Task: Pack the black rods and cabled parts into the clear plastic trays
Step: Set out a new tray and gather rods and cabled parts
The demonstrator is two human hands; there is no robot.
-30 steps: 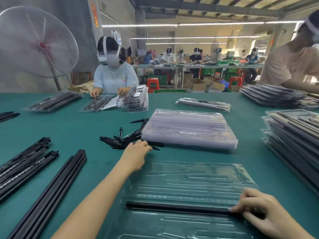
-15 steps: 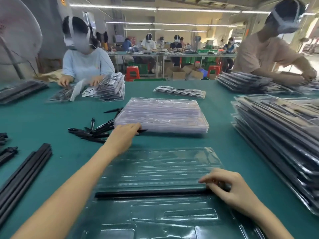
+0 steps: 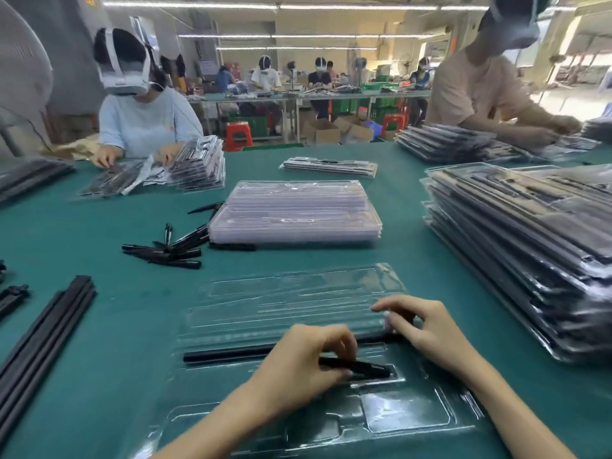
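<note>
A clear plastic tray (image 3: pixel 298 293) lies open on the green table in front of me. A long black rod (image 3: pixel 228 354) sits across a groove of the tray. My left hand (image 3: pixel 304 362) pinches a short black pen-like part (image 3: pixel 367 369) and holds it over a small pocket just below the rod. My right hand (image 3: pixel 427 329) rests with curled fingers on the rod's right end. A loose pile of short black parts (image 3: pixel 165 250) lies beyond the tray to the left. Long black rods (image 3: pixel 43 346) lie at the left edge.
A stack of empty clear trays (image 3: pixel 294 210) stands behind my tray. A tall stack of filled trays (image 3: pixel 523 233) rises at the right. Two other people work across the table with more packs (image 3: pixel 198 164). A fan stands far left.
My left hand has come back from the pile of short parts with one black part and now holds it at the tray. My right hand stays on the rod's right end.
</note>
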